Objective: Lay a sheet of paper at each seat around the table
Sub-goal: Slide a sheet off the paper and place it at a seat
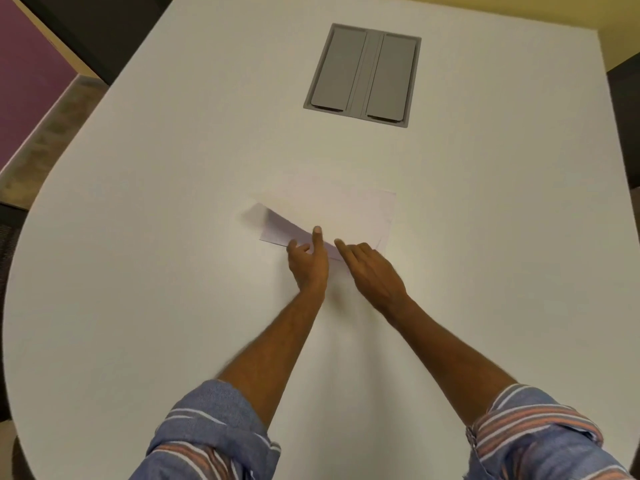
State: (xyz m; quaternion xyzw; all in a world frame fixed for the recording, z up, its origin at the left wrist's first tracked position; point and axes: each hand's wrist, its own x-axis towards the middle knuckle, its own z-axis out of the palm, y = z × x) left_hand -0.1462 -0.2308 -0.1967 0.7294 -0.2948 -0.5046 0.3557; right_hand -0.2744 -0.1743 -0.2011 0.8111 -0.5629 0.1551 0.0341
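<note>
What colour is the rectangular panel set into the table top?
Grey. The panel shows best in the head view.

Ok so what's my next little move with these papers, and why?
Probably lift the top sheet clear with the left hand while the right hand holds the stack down. The sheet's left end is curled up off the stack and pinched by the left hand. The right hand's fingers sit at the stack's near edge, so the sheets below should stay put.
</note>
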